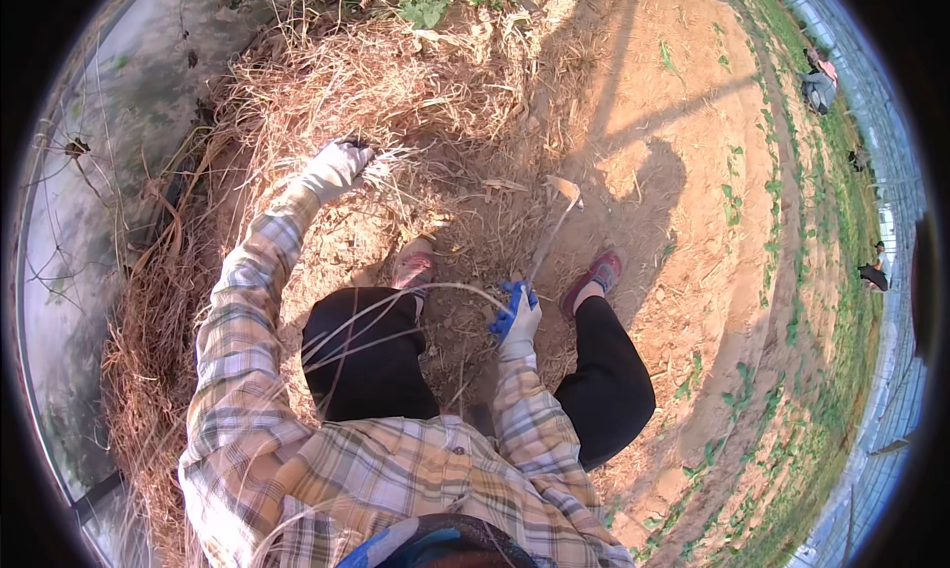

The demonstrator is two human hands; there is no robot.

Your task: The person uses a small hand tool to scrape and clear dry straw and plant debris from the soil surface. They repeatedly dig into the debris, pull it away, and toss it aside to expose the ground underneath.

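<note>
Dry straw (396,83) | pale, tangled heap | left hand (336,167) grip clutching strands | right hand (520,321) grip around hoe (554,227)

Hard, low sunlight floods the bare sandy brown soil (683,202), throwing the person's long dark shadow (643,187) up and to the right across the ground. The heap of dry yellow straw (396,83) glows bright, close to washed out on its sunlit crown, while the left rim sits in pale grey haze with little detail. The fisheye lens bends the green crop rows (792,271) into a curve and closes the frame in a black circular border. The centre is fairly sharp; distant figures at the right edge are small and soft.
</note>
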